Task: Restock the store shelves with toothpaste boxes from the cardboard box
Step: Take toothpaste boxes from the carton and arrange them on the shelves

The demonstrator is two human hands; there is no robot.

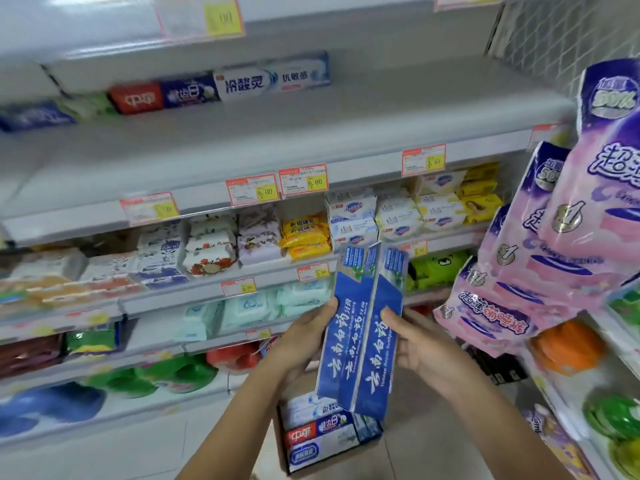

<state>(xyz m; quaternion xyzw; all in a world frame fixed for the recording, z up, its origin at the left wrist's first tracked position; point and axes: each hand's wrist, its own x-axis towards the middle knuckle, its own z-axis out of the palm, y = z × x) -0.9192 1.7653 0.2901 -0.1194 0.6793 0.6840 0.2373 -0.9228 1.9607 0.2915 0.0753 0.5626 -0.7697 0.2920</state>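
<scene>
Here, the left grip (304,341) and the right grip (417,351) are together holding a bundle of long blue toothpaste boxes (360,336). The bundle is standing nearly upright, tilting slightly, in front of the shelving and above the open cardboard box (339,460). The left grip is wrapping the bundle's left edge, its thumb lying on the front face and its fingers going behind. The right grip is clasping the right edge in the same way, its thumb pressing on the front of the rightmost box. The bundle is looking like three boxes held side by side, with white lettering running along their length, though the exact count is hard to tell.

Below the grips, the cardboard box is sitting on the floor. More spare toothpaste boxes (322,431) are lying flat in it, a red one and several blue and white ones showing.

On the upper shelf (415,109), a row of shelved toothpaste boxes (221,88) is lying lengthwise toward the back left, with bare white shelf stretching to its right. Price tags (303,180) are hanging along that shelf's front edge. On the shelf underneath, wrapped soap bars (301,233) are sitting in stacks, and lower still pale packs of wipes (249,306) are standing in a row. At the right, pink and purple packs (554,254) are crowding the side display, apart from the held bundle.
</scene>
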